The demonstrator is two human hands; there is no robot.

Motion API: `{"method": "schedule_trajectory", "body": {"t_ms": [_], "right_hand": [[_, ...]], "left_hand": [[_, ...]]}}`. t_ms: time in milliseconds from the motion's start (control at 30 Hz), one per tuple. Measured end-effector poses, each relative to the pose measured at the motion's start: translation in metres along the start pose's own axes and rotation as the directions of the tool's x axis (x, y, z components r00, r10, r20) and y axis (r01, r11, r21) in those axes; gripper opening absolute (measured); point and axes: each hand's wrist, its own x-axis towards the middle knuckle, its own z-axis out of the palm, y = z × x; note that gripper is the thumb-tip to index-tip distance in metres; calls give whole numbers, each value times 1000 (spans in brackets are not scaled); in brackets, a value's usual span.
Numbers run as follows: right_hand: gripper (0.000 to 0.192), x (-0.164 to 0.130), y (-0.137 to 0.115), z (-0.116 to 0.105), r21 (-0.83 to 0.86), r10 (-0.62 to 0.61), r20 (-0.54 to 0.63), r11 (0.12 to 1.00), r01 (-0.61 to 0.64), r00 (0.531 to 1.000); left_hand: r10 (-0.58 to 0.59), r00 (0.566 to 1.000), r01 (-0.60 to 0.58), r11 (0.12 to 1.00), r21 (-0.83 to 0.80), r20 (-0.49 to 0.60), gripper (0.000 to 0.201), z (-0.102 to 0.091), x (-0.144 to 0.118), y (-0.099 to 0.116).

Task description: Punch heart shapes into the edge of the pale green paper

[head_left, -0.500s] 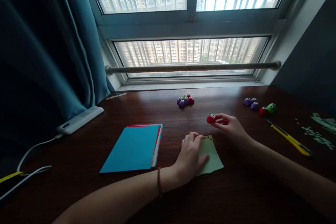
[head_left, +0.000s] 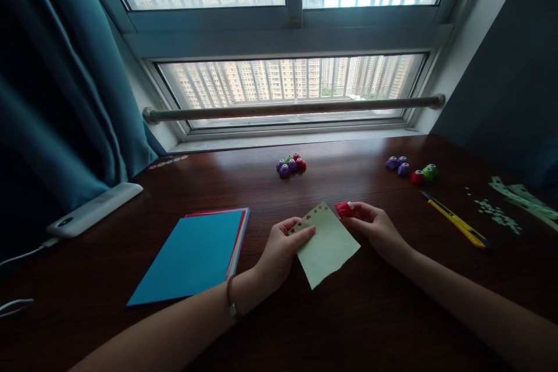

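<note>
My left hand (head_left: 283,247) pinches a light green sheet of paper (head_left: 329,250) by its left side, thumb on top. Small shapes are punched through the sheet along its upper left edge, and its lower edge is ragged. In my right hand (head_left: 377,224) is a small red craft punch (head_left: 344,209), gripped between thumb and fingers. The punch is turned on its side, close by the paper's upper right edge; whether they touch I cannot tell.
Coloured paper (head_left: 192,256) is stacked on the left, near a white power strip (head_left: 96,209). More punches sit in two groups, at the back (head_left: 291,165) and right (head_left: 410,168). A yellow utility knife (head_left: 457,222), punched bits (head_left: 499,215) and green strips (head_left: 523,197) lie right.
My left hand has gone from resting on the paper to holding it up and turned. The red punch has been tipped over and come nearer the sheet. The view has shifted right.
</note>
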Motion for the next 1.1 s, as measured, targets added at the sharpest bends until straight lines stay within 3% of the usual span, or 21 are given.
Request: {"method": "schedule_trajectory", "body": {"t_ms": [300, 1100], "right_hand": [[28, 0, -4, 1, -79, 46, 72, 996, -40, 996], [37, 0, 2, -2, -69, 56, 6, 996, -56, 998]], "left_hand": [[-31, 999, 32, 999, -39, 17, 35, 1, -3, 6], [-13, 1000, 12, 1000, 19, 25, 37, -2, -1, 2]]}}
